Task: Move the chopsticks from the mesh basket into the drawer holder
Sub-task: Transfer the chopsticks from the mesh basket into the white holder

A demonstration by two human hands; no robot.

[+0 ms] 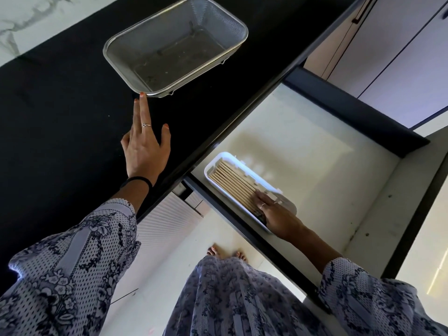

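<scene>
Both hands were out at once. Her left hand [145, 146] reached across the black counter [60, 105] with its fingers straight and loosely spread, thumb apart, and one fingertip [142, 94] touched the near rim of the mesh basket [114, 48]. It held nothing. Her right hand [274, 212] lay inside the open drawer [327, 166], fingers straight and close together, pressing flat on the near ends of the chopsticks [232, 183]; it did not curl round them.

The counter filled the left side, its front edge running diagonally from the upper right down to the lower middle. Below that edge the drawer stood pulled out, pale inside with dark walls. The mesh basket, a rectangular metal one, sat on the counter toward its back edge, and no chopsticks showed in it.

A white holder [213, 166] lay in the drawer against the front wall, near the drawer's left front corner. The chopsticks lay in it side by side in one flat row, lengthwise along the holder.

A dark band [137, 181] circled the left wrist, and a ring [145, 125] sat on a finger of that hand. Patterned sleeves [80, 258] covered both forearms.
</scene>
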